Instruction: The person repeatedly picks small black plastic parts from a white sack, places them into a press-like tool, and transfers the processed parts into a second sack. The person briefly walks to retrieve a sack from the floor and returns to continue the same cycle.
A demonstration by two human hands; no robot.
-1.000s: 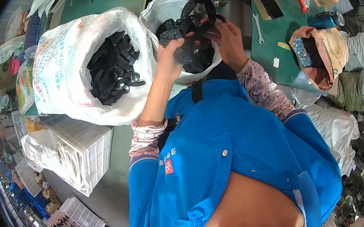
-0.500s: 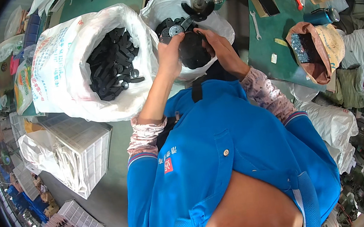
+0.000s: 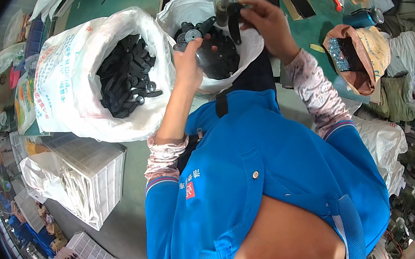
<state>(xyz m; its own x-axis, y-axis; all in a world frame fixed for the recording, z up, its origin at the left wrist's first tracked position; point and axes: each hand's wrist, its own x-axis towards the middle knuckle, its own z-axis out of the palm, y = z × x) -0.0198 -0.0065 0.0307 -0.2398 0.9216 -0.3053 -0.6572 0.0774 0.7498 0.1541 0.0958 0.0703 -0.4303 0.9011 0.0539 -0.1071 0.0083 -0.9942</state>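
Your right hand pinches a curved black lever between thumb and fingers, near the metal post and above the right side of the small bag. Your left hand is closed on a black piece with a grey disc, over the bag's left side; how many pieces that grip takes in, you cannot tell. You seem partway through a round, with the lever and disc piece apart, one in each hand. Black parts lie in the small bag and the big sack to its left, so plenty seems left to handle, but which of them are finished is unclear.
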